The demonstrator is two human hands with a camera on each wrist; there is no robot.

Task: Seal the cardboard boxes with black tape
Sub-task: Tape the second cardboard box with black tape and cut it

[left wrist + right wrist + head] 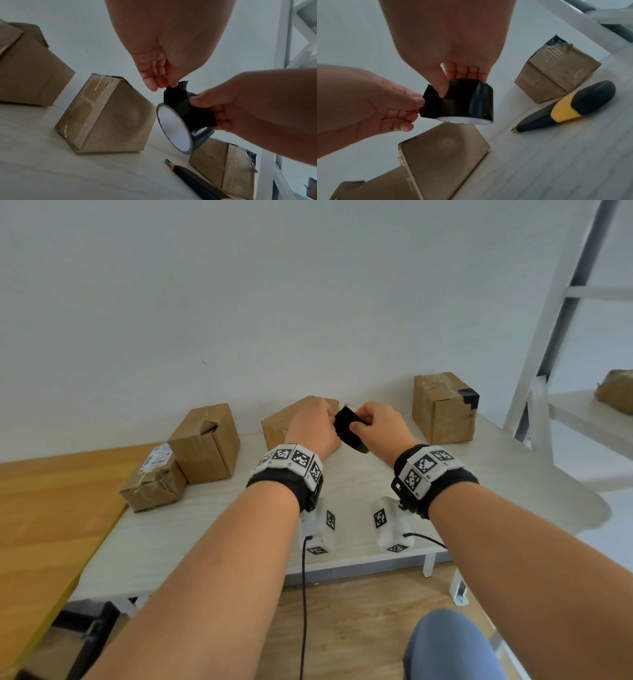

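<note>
You hold the roll of black tape (pixel 350 428) in the air with both hands, above the white table (pixel 212 529) and just in front of the middle cardboard box (pixel 109 115). Your right hand (pixel 382 428) grips the roll: the thumb lies on the outer black surface and the other fingers curl behind it, as the right wrist view shows. Your left hand (pixel 313 426) pinches the loose end of the tape (pixel 176 88) between thumb and fingertips; this end is lifted only a little from the roll. The white inner core of the roll (pixel 173 128) faces down toward the table.

The middle box stands near the wall, directly behind your hands. It has old clear and brown tape on one side, and there seems to be a dark strip along its top edge, but the view is dim there and I cannot say surely. To your right stands another cardboard box (pixel 443 409), with black tape already on its upper corner. To your left stands a taller box (pixel 205 443) with a torn top, and just beside it a small box with a white label (pixel 154 482), which sits partly on the orange table (pixel 44 508).

A utility knife (pixel 570 106) with black and yellow body lies flat on the white table, between the middle box and the right box, apart from both your hands.
</note>
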